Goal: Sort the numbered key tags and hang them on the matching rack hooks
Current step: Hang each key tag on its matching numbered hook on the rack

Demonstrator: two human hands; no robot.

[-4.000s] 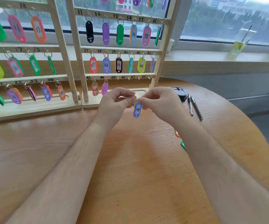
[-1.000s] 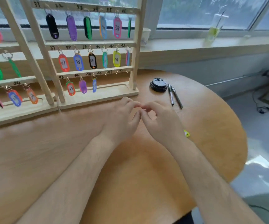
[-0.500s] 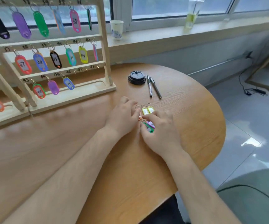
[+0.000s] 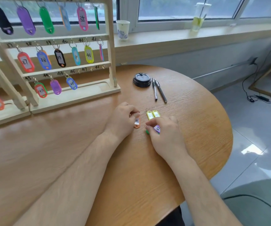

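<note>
The wooden rack (image 4: 76, 101) is seen at the left on the round table (image 4: 200, 128), its rows hung with coloured tags. On its bottom row a blue tag (image 4: 71, 83) marked 45 is hung, and the hooks (image 4: 91, 69) to the right of it carry nothing. In front of the rack's right end the left hand (image 4: 123, 122) is rested on the table, and an orange tag (image 4: 137, 123) marked 46 is pinched at its curled fingertips. Further right of the rack, a green tag (image 4: 147, 132) and a purple tag (image 4: 157, 129) are partly covered by the bent fingers of the right hand (image 4: 165, 133); whether they are gripped cannot be told. Two yellow tags (image 4: 153, 115) are laid side by side, nearer the rack than that hand. A black lid (image 4: 141, 79) and two pens (image 4: 159, 91) are set just right of the rack's base.
</note>
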